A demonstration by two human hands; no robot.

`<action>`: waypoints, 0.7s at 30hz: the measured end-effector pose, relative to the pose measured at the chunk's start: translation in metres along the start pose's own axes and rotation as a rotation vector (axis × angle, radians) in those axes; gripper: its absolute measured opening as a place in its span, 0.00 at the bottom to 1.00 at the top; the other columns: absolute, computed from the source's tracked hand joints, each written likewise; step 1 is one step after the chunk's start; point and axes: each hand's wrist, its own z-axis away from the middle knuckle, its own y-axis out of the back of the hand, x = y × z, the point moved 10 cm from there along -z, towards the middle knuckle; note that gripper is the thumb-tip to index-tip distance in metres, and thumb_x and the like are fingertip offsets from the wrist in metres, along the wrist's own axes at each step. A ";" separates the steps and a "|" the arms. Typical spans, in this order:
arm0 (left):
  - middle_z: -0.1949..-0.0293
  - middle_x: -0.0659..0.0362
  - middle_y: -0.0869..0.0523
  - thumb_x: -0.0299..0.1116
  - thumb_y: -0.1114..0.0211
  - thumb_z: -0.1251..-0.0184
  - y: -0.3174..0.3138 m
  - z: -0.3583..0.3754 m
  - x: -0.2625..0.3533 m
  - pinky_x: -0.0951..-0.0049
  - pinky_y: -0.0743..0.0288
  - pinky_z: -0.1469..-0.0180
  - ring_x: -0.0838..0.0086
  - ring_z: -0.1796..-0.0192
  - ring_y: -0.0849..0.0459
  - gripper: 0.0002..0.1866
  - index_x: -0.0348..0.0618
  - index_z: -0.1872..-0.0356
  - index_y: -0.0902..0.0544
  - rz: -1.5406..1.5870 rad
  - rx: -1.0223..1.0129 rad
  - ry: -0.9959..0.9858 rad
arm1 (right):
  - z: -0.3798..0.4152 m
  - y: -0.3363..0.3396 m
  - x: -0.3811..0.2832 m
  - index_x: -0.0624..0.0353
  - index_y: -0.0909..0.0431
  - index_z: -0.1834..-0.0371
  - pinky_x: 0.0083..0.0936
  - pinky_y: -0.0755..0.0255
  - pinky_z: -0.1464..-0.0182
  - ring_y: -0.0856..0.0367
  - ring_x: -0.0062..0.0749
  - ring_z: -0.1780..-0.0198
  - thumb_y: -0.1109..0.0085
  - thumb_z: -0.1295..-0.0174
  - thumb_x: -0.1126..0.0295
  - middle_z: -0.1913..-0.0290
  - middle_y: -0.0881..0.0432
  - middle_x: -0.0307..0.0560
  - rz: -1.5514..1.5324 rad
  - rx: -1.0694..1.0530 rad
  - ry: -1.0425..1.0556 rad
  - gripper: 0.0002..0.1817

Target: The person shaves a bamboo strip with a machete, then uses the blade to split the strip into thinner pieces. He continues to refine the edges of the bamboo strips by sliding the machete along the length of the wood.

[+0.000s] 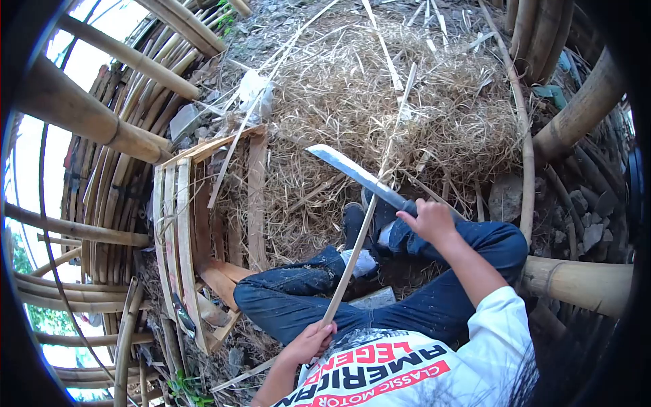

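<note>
My right hand (430, 220) is closed round the dark handle of a machete (356, 174). Its long blade points to the upper left and lies across a thin bamboo strip (357, 251), appearing to touch it. Near my waist, my left hand (310, 341) grips the lower end of that strip. From there the strip runs up between my legs and over a heap of shavings (319, 122). Frayed fibres hang on it just above the blade.
A wooden crate (184, 224) stands at my left, with another knife (183, 315) at its side. Bamboo poles (88, 108) frame the left, and a thick pole (576, 285) lies at the right. A white plastic bag (255, 93) and stones (508, 200) lie around the shavings.
</note>
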 end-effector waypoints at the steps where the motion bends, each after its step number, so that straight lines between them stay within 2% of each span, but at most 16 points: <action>1: 0.80 0.72 0.41 0.41 0.55 0.18 -0.001 0.001 -0.001 0.81 0.53 0.82 0.87 0.82 0.46 0.10 0.49 0.59 0.29 0.009 -0.029 0.001 | 0.009 -0.004 -0.005 0.61 0.22 0.74 0.42 0.21 0.70 0.15 0.51 0.74 0.47 0.41 0.32 0.79 0.18 0.57 -0.022 0.011 0.013 0.36; 3: 0.80 0.72 0.41 0.41 0.55 0.18 -0.004 -0.001 0.005 0.81 0.52 0.82 0.87 0.82 0.46 0.11 0.49 0.60 0.29 0.055 -0.009 0.009 | 0.030 -0.012 -0.026 0.61 0.25 0.76 0.45 0.24 0.73 0.17 0.54 0.75 0.44 0.41 0.34 0.79 0.19 0.58 -0.141 0.011 0.074 0.34; 6: 0.80 0.73 0.41 0.43 0.56 0.18 0.001 -0.004 0.004 0.82 0.52 0.81 0.87 0.81 0.46 0.13 0.49 0.61 0.30 0.079 0.032 0.009 | 0.062 -0.010 -0.084 0.59 0.26 0.79 0.39 0.24 0.74 0.17 0.48 0.77 0.41 0.43 0.34 0.81 0.20 0.54 -0.147 -0.138 0.267 0.33; 10: 0.79 0.72 0.39 0.44 0.55 0.18 0.008 -0.001 -0.006 0.82 0.50 0.80 0.87 0.81 0.45 0.14 0.49 0.63 0.31 0.020 0.026 -0.004 | 0.068 -0.008 -0.107 0.58 0.26 0.79 0.35 0.25 0.75 0.18 0.40 0.80 0.42 0.47 0.30 0.82 0.20 0.49 -0.108 -0.078 0.571 0.36; 12: 0.79 0.72 0.39 0.44 0.55 0.18 0.012 0.004 -0.010 0.82 0.49 0.80 0.87 0.81 0.45 0.14 0.49 0.63 0.31 0.016 0.060 0.011 | 0.040 -0.005 -0.082 0.58 0.23 0.76 0.38 0.22 0.71 0.15 0.44 0.75 0.47 0.41 0.31 0.78 0.17 0.52 -0.035 -0.166 0.501 0.35; 14: 0.79 0.72 0.39 0.44 0.55 0.19 0.012 0.006 -0.011 0.82 0.49 0.80 0.86 0.80 0.45 0.13 0.49 0.63 0.32 0.018 0.094 0.018 | -0.004 -0.006 -0.026 0.59 0.21 0.74 0.39 0.21 0.69 0.14 0.45 0.73 0.48 0.41 0.31 0.77 0.16 0.54 0.047 -0.145 0.227 0.36; 16: 0.79 0.72 0.39 0.44 0.55 0.19 -0.001 -0.003 0.002 0.81 0.48 0.80 0.86 0.81 0.45 0.13 0.50 0.64 0.32 -0.030 0.083 -0.065 | -0.031 -0.006 0.009 0.60 0.21 0.74 0.39 0.21 0.69 0.14 0.46 0.72 0.49 0.40 0.31 0.77 0.16 0.54 0.117 -0.062 0.134 0.36; 20: 0.79 0.72 0.39 0.44 0.55 0.18 0.000 -0.016 0.006 0.81 0.49 0.81 0.86 0.81 0.45 0.13 0.50 0.64 0.32 -0.037 0.019 -0.081 | -0.020 0.012 -0.001 0.61 0.21 0.75 0.39 0.21 0.69 0.15 0.47 0.74 0.49 0.40 0.31 0.77 0.17 0.54 0.123 0.001 0.098 0.37; 21: 0.79 0.72 0.39 0.44 0.55 0.18 0.003 -0.015 0.001 0.81 0.50 0.81 0.86 0.81 0.45 0.13 0.50 0.64 0.32 0.023 -0.001 -0.035 | -0.010 0.010 -0.006 0.61 0.22 0.76 0.39 0.22 0.70 0.15 0.47 0.75 0.48 0.40 0.32 0.79 0.17 0.53 0.114 -0.004 0.126 0.36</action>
